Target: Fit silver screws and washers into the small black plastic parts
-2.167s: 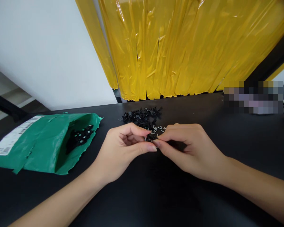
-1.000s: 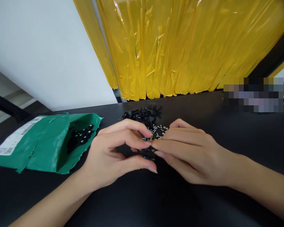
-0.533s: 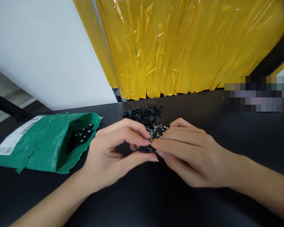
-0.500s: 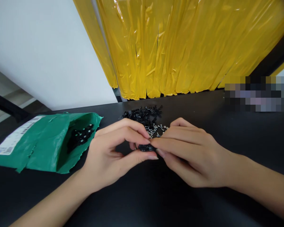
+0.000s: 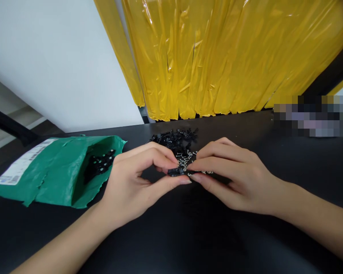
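Observation:
My left hand pinches a small black plastic part between its thumb and fingers, above the dark table. Just to the right is my right hand, its thumb and forefinger slightly apart near the part's right end. No held thing shows clearly between those fingertips. Behind the fingertips lie loose small silver screws, with small ring-like metal pieces among them. My right fingers hide some of these. Farther back is a heap of small black plastic parts, its near left edge covered by my left hand.
A torn-open green mailing bag lies at left, with black parts holding metal inserts inside its mouth. Yellow plastic strips hang behind the black table. A white panel stands back left. A blurred-out patch covers something at right.
My right hand has drawn back from the black part, and its thumb and forefinger have parted a little. My left hand keeps its hold, with the part turned slightly. The view has shifted a little.

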Tool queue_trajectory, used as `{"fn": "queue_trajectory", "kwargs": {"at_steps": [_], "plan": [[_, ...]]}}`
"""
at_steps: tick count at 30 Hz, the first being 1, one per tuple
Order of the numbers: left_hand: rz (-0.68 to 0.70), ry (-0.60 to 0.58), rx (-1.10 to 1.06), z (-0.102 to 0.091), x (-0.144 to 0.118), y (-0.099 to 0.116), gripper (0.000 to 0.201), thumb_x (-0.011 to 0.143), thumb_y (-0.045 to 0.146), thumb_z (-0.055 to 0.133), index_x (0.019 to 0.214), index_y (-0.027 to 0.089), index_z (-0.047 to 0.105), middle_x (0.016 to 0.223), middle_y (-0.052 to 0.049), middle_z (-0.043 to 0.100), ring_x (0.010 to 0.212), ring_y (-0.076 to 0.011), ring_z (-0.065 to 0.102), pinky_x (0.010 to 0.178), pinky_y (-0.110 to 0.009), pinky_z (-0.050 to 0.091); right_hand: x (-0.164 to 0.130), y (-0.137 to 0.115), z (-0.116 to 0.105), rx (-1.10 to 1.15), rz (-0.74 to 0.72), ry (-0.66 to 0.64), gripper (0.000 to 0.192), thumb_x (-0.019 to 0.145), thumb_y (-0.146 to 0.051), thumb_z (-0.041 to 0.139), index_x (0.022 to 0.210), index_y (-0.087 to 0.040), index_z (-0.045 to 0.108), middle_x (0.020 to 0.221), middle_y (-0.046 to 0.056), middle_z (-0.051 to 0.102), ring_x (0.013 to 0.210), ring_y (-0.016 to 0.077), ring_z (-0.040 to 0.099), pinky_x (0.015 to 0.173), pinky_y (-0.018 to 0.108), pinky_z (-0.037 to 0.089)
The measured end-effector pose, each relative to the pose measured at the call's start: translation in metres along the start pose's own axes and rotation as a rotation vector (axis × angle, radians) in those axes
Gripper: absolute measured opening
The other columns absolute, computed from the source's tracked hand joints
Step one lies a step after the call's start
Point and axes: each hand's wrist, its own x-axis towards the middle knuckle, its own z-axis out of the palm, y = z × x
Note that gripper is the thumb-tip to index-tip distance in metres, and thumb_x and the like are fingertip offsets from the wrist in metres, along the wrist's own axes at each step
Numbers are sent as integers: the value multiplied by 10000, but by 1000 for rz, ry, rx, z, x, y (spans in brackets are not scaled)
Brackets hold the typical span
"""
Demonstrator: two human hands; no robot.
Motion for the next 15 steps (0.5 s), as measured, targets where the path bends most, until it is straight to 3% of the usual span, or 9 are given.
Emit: {"fn": "queue_trajectory", "kwargs": {"at_steps": [11, 15], "plan": [[32, 19, 79, 0, 1, 2, 179, 808, 267, 863, 825, 220, 691, 856, -26, 757, 725, -167, 711, 639, -293, 585, 1, 5, -2, -93, -33, 22, 36, 964, -159, 681, 1001, -163, 679, 950, 33, 729, 863, 140, 655, 863, 360, 484], [67, -4, 91, -2, 1, 1, 194, 796, 253, 873, 813, 214, 684, 860, -27, 754, 729, -164, 708, 659, -292, 582, 0, 4, -2, -61, -12, 29, 159, 953, -223, 711, 1095, -155, 687, 1021, 63, 733, 958, 165, 670, 875, 350, 494]]}}
